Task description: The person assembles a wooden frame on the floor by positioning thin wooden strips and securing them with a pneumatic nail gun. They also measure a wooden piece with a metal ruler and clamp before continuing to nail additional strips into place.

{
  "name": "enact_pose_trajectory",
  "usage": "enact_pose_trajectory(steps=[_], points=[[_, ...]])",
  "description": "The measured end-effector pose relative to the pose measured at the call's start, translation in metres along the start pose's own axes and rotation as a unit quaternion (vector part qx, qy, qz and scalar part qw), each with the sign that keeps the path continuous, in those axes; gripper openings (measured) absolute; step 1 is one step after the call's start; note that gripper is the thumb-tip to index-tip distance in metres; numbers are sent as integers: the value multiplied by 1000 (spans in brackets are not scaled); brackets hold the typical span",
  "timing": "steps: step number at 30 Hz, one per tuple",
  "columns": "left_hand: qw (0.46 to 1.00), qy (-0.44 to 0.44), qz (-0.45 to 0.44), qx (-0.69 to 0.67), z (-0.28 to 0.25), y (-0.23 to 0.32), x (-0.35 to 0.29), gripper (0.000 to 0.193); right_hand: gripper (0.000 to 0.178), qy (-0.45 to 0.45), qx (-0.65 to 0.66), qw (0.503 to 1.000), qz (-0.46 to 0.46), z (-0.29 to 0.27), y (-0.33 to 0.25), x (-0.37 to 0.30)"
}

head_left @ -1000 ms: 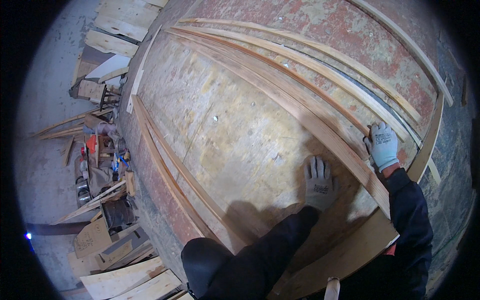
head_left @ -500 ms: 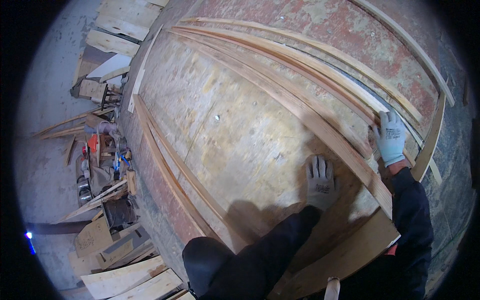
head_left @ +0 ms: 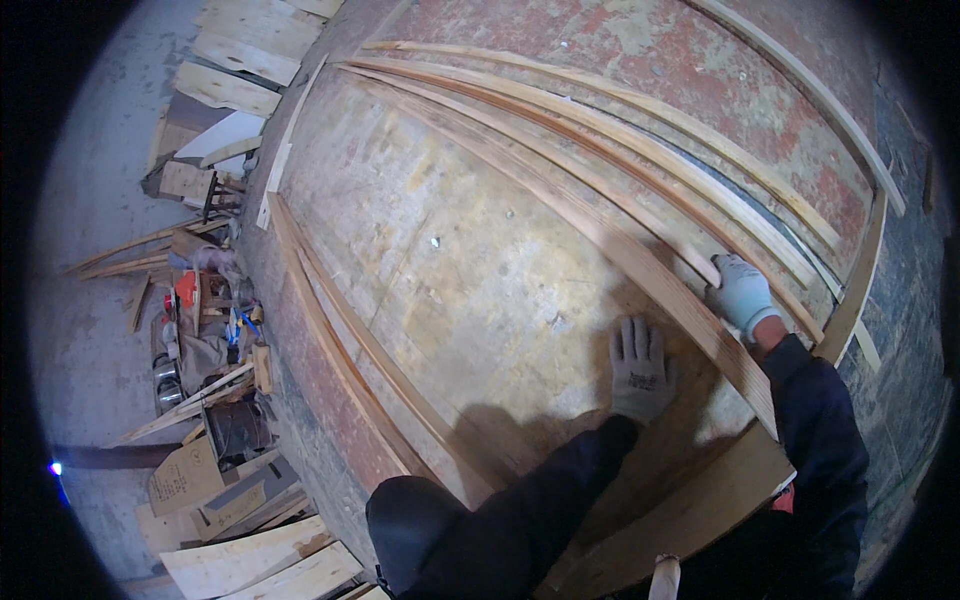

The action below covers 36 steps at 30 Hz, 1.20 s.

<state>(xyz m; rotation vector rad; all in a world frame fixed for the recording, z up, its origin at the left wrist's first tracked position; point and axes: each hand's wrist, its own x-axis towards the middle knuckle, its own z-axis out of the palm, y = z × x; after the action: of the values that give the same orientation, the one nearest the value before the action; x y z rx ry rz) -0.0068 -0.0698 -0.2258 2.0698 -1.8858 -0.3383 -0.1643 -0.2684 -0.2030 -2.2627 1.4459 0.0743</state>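
My left hand (head_left: 640, 372), in a light grey work glove, lies flat on the worn, stained sheet surface (head_left: 470, 270) with its fingers stretched out. A long wooden plank (head_left: 672, 285) runs just to its right. Beyond that plank, my right hand (head_left: 742, 296), gloved too, has its fingers curled round the near end of a thin wooden strip (head_left: 640, 224). Its fingertips are partly hidden. A reddish strip (head_left: 690, 205) and a paler strip (head_left: 735, 228) pass close by on the far side of this hand.
Two long strips (head_left: 345, 335) lie along the left side. A board (head_left: 680, 505) edges the near side, and a pale rail (head_left: 810, 85) the far right. Tools, cardboard (head_left: 185, 478) and wood offcuts (head_left: 245, 555) clutter the floor at left.
My right hand has moved left and slightly nearer, from the paler strips onto the thin strip's end. Several strips on the right have shifted a little; my left hand stays flat in place.
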Motion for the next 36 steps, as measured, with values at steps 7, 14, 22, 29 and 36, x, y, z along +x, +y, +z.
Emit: enact_pose_trajectory(steps=[7,14,22,29,36], points=[[1000,-21,4,7,-3,-1,-2,65,52,-52,85,995,26,-59,14,8],[1000,-24,3,13,-3,2,-4,70,49,0,71,996,48,-61,-31,-11],[999,-23,0,25,4,0,-4,66,37,-70,295,952,51,-85,-13,-74],[1000,-14,6,25,0,1,-6,65,40,104,97,982,126,-136,48,-34],[1000,10,10,24,0,4,-2,64,55,338,-134,931,41,-129,93,-21]])
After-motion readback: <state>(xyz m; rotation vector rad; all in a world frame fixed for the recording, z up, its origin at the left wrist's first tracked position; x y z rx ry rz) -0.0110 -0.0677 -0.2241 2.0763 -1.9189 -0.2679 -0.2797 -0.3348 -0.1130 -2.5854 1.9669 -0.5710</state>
